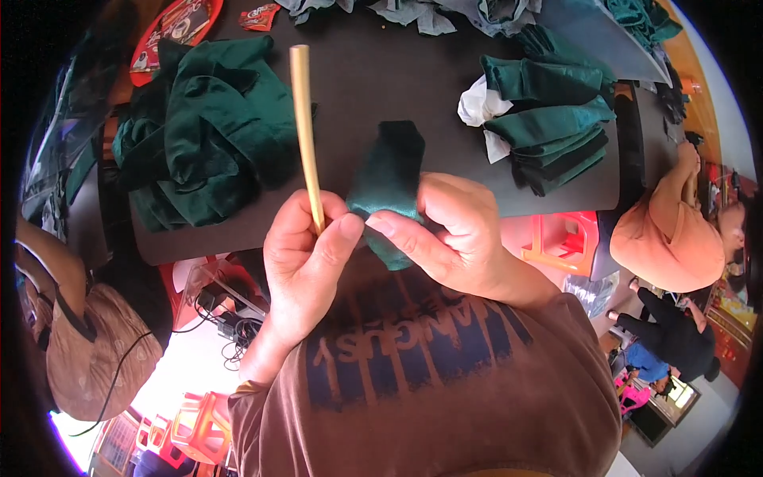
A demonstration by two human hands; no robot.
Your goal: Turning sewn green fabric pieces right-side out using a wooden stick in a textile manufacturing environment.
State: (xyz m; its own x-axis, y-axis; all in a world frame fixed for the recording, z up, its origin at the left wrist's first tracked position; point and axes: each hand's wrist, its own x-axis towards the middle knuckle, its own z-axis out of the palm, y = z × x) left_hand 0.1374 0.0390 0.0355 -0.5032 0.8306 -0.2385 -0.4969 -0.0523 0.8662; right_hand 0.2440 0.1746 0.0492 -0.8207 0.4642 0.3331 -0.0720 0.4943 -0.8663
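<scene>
Half curled, the left hand (306, 250) held a stick (304, 119) upright between thumb and fingers, its lower end inside the grip. Its thumb tip also met the left edge of a green strip (389, 171). The right hand (457, 238) pinched that strip, thumb on the near face, fingers mostly behind. The strip hung between the hands at the table's near edge, one end pointing far and a shorter part drooping near. The step seemed to be working the cloth at that edge; whether the stick's tip touched it could not be told. The next move called, I judged, for a firm right pinch while the left fingers freed or steered the stick.

Further out, a green pile (218, 131) lay left on the dark table (342, 95), a green stack (556, 119) right beside white paper (481, 103), and grey cloth (421, 14) at the far edge.
</scene>
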